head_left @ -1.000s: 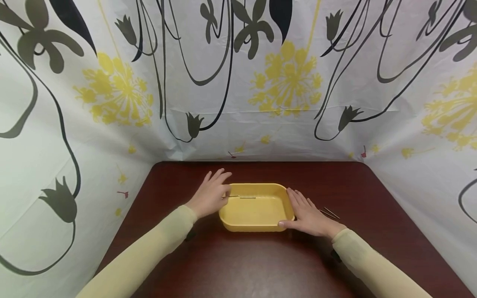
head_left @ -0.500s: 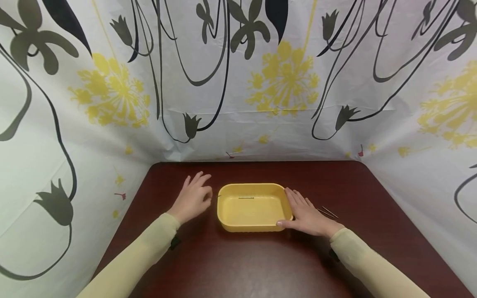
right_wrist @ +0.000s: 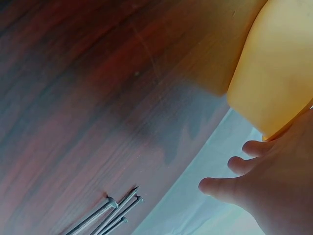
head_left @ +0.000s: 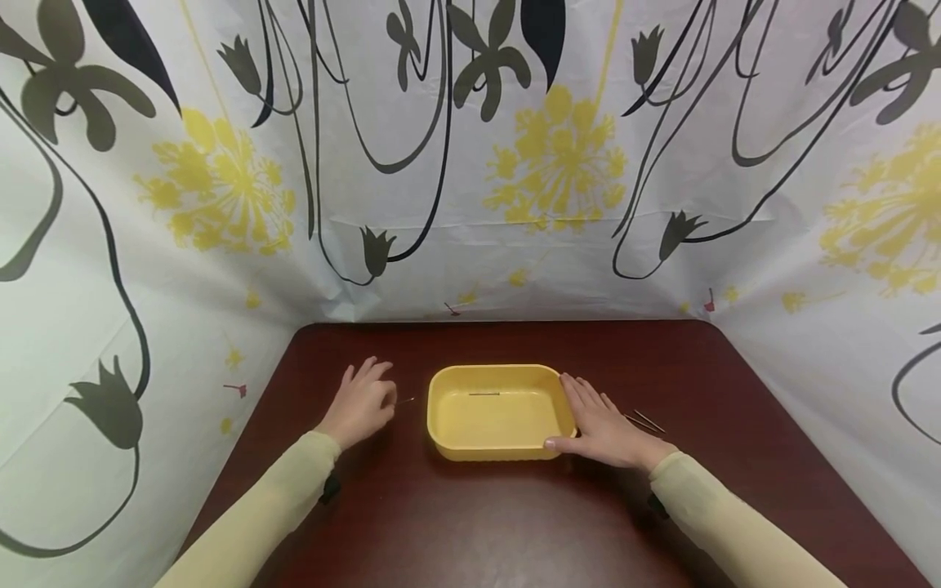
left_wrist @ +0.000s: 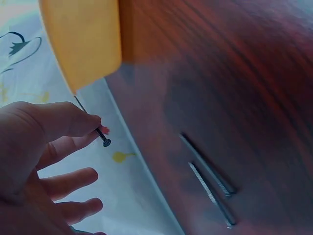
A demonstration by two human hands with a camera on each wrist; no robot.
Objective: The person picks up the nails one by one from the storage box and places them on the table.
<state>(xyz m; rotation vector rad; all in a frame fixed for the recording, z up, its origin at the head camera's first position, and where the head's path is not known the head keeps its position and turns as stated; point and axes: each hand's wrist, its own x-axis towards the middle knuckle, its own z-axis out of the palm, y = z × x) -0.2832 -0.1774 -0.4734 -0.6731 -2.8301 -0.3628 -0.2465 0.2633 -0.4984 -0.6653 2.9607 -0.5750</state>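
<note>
My left hand (head_left: 362, 406) pinches a metal nail (left_wrist: 105, 142) between thumb and index finger, and its other fingers are spread. The nail's head faces the left wrist camera and its thin end points toward the yellow tray (head_left: 501, 453). That hand is to the left of the tray, over the table. Inside the tray, near its back wall, lies another nail (head_left: 484, 394). My right hand (head_left: 610, 430) rests on the tray's right end, fingers straight along the side and thumb at the front rim.
On the dark red wood table (head_left: 478, 523), two nails (left_wrist: 208, 183) lie below the left hand. Several more nails (right_wrist: 100, 215) lie to the right of the right hand. A flower-patterned cloth (head_left: 441, 188) hangs behind and on both sides.
My left hand has drawn out of the tray to the left and lower, bringing a nail with it. My right hand stays on the tray's right end.
</note>
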